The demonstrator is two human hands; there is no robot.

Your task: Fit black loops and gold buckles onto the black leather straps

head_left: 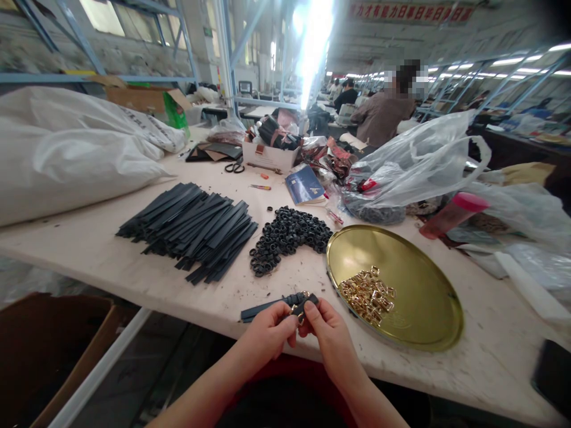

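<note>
At the table's front edge my left hand (277, 324) and my right hand (325, 321) meet, both closed on one dark strap (307, 302) with a gold buckle (300, 318). The fingers partly cover the buckle, so how the strap runs through it cannot be made out. Just behind my left hand lie dark straps (259, 310) with gold buckles at their right end. Beyond them is a heap of small black loops (289, 233). Left of the loops a pile of flat dark strips (191, 223) is spread. To the right, a round gold tray (428, 297) bears loose gold buckles (368, 292).
A blue booklet (305, 185), scissors (234, 167) and a white box (267, 156) sit farther back. Large white sacks (75, 148) fill the left side. Clear plastic bags (401, 172) and a pink-lidded bottle (455, 214) stand right. A dark phone-like object (553, 374) lies at the right edge.
</note>
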